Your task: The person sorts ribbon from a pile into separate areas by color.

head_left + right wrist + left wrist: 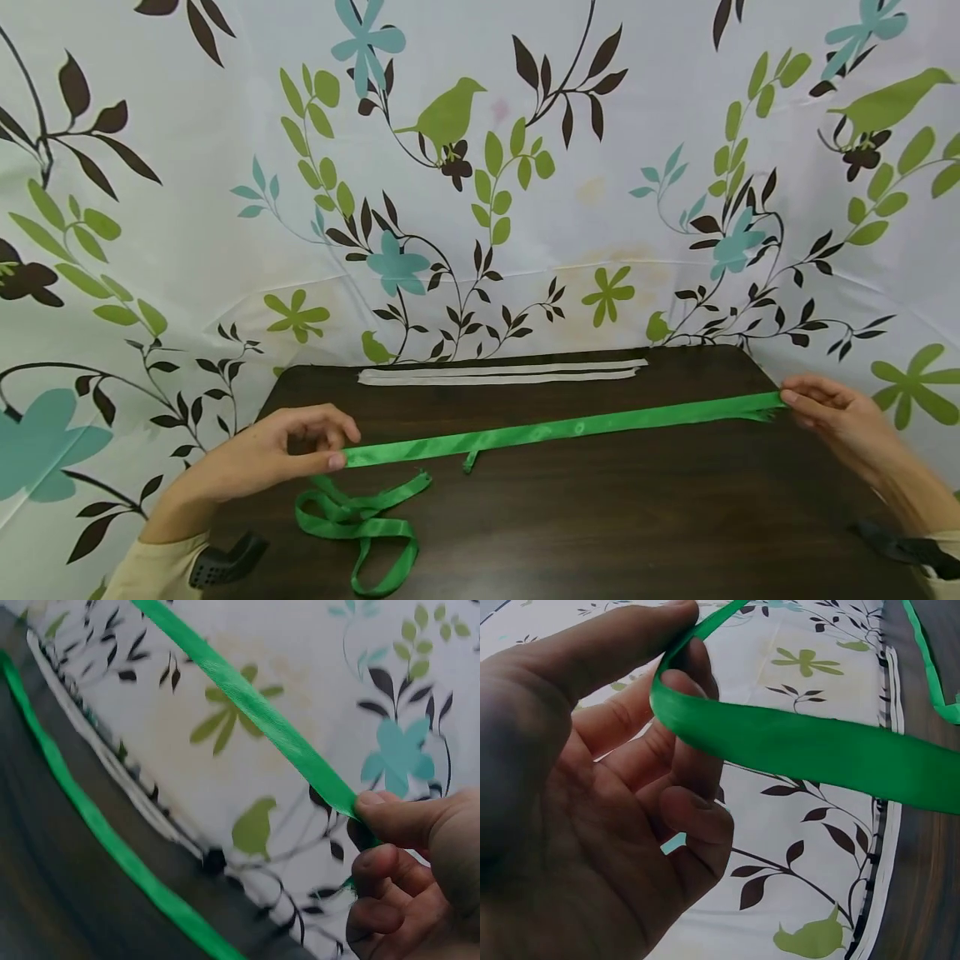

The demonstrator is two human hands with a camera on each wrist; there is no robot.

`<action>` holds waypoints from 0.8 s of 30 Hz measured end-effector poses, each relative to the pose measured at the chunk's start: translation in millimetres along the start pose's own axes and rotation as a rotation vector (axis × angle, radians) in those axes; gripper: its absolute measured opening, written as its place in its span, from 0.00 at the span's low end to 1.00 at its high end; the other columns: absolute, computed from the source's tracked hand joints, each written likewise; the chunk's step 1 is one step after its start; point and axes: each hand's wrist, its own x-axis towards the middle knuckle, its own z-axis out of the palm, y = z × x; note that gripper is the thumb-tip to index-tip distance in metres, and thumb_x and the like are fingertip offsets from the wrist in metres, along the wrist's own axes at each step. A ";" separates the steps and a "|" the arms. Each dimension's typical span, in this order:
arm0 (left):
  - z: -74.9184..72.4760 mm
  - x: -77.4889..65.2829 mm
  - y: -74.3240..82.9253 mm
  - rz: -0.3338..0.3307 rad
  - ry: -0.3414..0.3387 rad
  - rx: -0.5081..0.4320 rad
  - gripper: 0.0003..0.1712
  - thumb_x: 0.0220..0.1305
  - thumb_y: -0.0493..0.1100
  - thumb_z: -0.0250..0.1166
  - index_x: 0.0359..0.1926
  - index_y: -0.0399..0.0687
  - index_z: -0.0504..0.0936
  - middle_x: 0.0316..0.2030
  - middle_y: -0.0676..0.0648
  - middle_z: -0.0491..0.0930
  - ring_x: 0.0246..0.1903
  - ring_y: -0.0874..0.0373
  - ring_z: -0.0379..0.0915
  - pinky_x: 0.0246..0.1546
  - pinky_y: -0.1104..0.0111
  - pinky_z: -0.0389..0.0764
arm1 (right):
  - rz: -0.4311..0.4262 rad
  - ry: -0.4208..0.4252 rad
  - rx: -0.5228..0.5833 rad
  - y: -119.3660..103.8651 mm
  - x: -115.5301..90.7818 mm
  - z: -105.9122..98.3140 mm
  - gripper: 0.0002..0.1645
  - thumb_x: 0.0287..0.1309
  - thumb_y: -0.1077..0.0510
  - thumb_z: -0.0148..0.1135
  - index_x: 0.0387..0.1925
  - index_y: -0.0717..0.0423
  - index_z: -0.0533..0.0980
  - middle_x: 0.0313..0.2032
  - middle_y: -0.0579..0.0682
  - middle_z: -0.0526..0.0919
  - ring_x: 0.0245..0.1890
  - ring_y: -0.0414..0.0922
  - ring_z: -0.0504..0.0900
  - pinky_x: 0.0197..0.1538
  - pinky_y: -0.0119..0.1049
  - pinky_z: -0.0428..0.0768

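Note:
A green satin ribbon (pixel 525 434) stretches between my two hands above the dark table, rising slightly to the right. My left hand (pixel 292 446) pinches its left end between thumb and finger; in the left wrist view the ribbon (pixel 780 746) bends around the fingertips. The other end is pinched by my right hand (pixel 847 421), and a frayed ribbon end shows beside those fingers. Below the left hand, a loose length of green ribbon (pixel 352 531) lies in loops on the table. A short green piece (pixel 470 462) shows under the stretched ribbon.
Two or so white strips (pixel 495 377) lie along the back edge of the dark wooden table (pixel 600 517). Behind it hangs a white cloth (pixel 225 242) printed with leaves, flowers and birds. In the right wrist view another green ribbon stretch (pixel 120 851) runs across the table side.

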 end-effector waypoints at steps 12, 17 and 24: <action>-5.1 -4.9 -5.6 -0.048 -0.074 -0.034 0.16 0.72 0.32 0.63 0.58 0.49 0.78 0.35 0.47 0.81 0.31 0.53 0.77 0.31 0.63 0.78 | -0.006 0.208 0.068 34.2 2.1 -56.5 0.09 0.69 0.67 0.62 0.41 0.53 0.86 0.27 0.45 0.82 0.22 0.39 0.72 0.23 0.33 0.71; -12.3 -9.1 -16.6 -0.086 -0.077 -0.048 0.16 0.73 0.32 0.61 0.59 0.46 0.78 0.37 0.45 0.81 0.32 0.53 0.76 0.31 0.62 0.77 | 0.038 0.284 0.006 46.2 3.4 -71.0 0.07 0.67 0.63 0.66 0.40 0.48 0.86 0.28 0.44 0.83 0.23 0.39 0.75 0.24 0.32 0.74; -21.8 -18.6 -45.6 -0.187 -0.049 -0.075 0.15 0.74 0.34 0.61 0.59 0.38 0.76 0.38 0.40 0.80 0.33 0.52 0.75 0.32 0.60 0.77 | 0.071 0.286 -0.210 68.8 3.0 -91.7 0.04 0.68 0.60 0.67 0.40 0.46 0.85 0.26 0.46 0.79 0.24 0.39 0.73 0.25 0.33 0.73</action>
